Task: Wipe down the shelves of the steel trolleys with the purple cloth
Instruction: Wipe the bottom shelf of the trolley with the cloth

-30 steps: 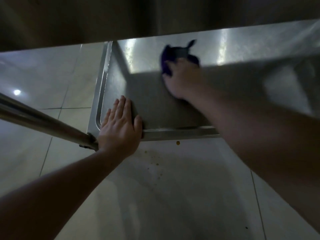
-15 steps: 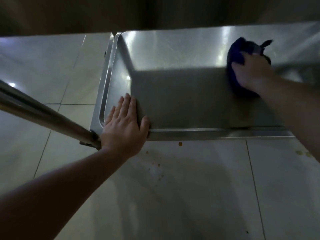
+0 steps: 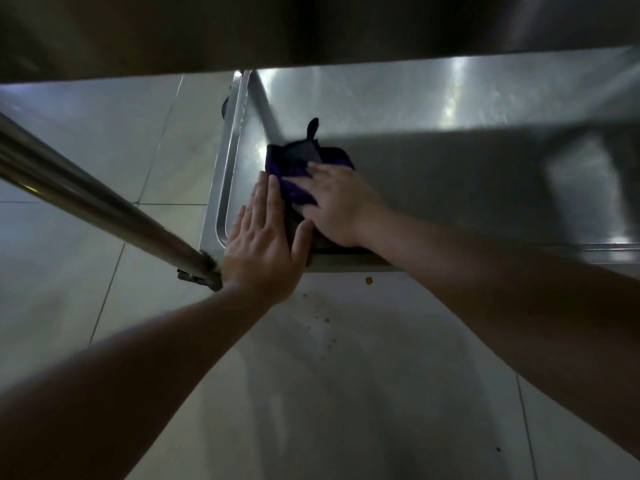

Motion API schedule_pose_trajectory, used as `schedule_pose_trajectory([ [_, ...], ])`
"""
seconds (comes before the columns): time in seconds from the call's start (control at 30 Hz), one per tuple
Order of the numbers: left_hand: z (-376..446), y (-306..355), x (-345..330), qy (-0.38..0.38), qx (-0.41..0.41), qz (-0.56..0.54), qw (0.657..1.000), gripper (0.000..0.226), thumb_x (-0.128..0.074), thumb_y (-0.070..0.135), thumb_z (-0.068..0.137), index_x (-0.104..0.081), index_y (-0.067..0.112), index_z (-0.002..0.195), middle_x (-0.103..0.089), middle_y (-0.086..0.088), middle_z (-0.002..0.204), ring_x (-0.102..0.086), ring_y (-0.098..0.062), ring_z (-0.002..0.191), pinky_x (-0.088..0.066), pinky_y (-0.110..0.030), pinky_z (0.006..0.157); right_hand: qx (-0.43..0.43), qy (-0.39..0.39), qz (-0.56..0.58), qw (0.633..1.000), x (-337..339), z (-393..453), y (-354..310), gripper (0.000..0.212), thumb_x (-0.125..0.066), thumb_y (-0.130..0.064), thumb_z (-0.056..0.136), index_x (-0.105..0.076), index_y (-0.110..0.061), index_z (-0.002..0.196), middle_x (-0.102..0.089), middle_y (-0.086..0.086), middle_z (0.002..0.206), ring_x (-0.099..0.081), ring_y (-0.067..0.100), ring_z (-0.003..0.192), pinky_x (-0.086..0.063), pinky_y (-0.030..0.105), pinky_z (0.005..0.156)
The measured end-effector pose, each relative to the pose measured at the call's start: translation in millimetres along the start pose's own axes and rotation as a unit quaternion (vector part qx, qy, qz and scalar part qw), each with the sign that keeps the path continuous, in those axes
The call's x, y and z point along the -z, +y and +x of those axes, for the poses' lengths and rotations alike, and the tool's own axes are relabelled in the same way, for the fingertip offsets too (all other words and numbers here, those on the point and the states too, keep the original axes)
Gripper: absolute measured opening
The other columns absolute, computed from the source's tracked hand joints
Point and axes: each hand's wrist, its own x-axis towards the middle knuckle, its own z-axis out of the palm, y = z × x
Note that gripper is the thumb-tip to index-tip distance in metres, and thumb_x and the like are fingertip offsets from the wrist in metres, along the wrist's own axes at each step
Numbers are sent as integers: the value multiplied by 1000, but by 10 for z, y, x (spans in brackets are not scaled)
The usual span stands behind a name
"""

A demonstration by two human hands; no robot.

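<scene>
The cloth point(image 3: 297, 174), purple and bunched, lies on the lowest shelf point(image 3: 450, 174) of the trolley, in its near-left corner region, just inside the raised left rim point(image 3: 221, 188) and a little back from the near rim point(image 3: 349, 263). The right hand point(image 3: 341, 206) lies over the cloth's near-right part, its fingers point(image 3: 313, 168) laid fairly flat on top and pressing it to the steel rather than curled round it; how the thumb lies cannot be made out. A dark tab of the cloth sticks up at its far side. The left hand point(image 3: 265, 244) is flat and released, palm down across the shelf's near-left corner, fingers straight and together, pointing away, with their tips just beside the cloth's left edge and the thumb spread toward the right hand. The two hands are close together, nearly touching. To the right of the cloth the shelf runs on wide and bare, half lit at the back and shaded in front by the shelf above point(image 3: 311, 26), which overhangs the far part. A steel post point(image 3: 90, 199) slants in from the left and meets the corner beside the left wrist. The tiled floor point(image 3: 346, 393) in front of the near rim carries a scatter of small brown spots point(image 3: 322, 310).
</scene>
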Motion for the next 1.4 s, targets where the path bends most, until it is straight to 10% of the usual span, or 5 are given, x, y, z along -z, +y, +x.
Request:
schedule_pose_trajectory([
  [0.37, 27, 34, 177, -70, 0, -20, 997, 72, -16, 57, 107, -6, 24, 170, -3, 2, 178, 4, -8, 161, 2, -37, 131, 21, -47, -54, 997, 205, -1362, 631, 77, -36, -77, 94, -17, -46, 161, -26, 2, 169, -22, 21, 155, -17, 37, 124],
  [0.87, -68, 1370, 76, -108, -125, 36, 986, 66, -25, 56, 109, -15, 28, 168, -12, 3, 177, -3, -14, 163, -2, -37, 129, -1, 5, -161, 987, 512, -2251, 1246, 69, -67, -31, 94, -41, -18, 157, -59, 11, 143, -47, 31, 141, -45, 45, 108],
  [1.03, -300, 1933, 136, -158, -118, 49, 979, 65, -21, 54, 110, -18, 26, 169, -12, 0, 177, -7, -19, 163, -9, -43, 132, -67, -24, -147, 987, 808, -2596, 1222, 61, -60, -11, 91, -48, -18, 150, -66, 8, 119, -60, 28, 107, -56, 42, 82],
  [1.2, -583, 2502, 410, -237, -130, 66, 961, 67, -19, 59, 109, -17, 28, 169, -13, 2, 177, -7, -20, 163, -7, -44, 130, -174, -96, -43, 979, 1083, -3017, 1206, 39, -50, -10, 99, -54, -23, 135, -64, 4, 122, -61, 28, 112, -55, 45, 88],
  [1.4, -1108, 2877, 1008, -361, -75, 120, 922, 68, -19, 59, 108, -15, 27, 169, -11, 2, 177, -8, -23, 164, -12, -51, 131, -371, -215, 75, 900, 1413, -3874, 637, 37, -51, -22, 98, -50, -25, 135, -64, 7, 121, -64, 31, 102, -54, 42, 84],
])
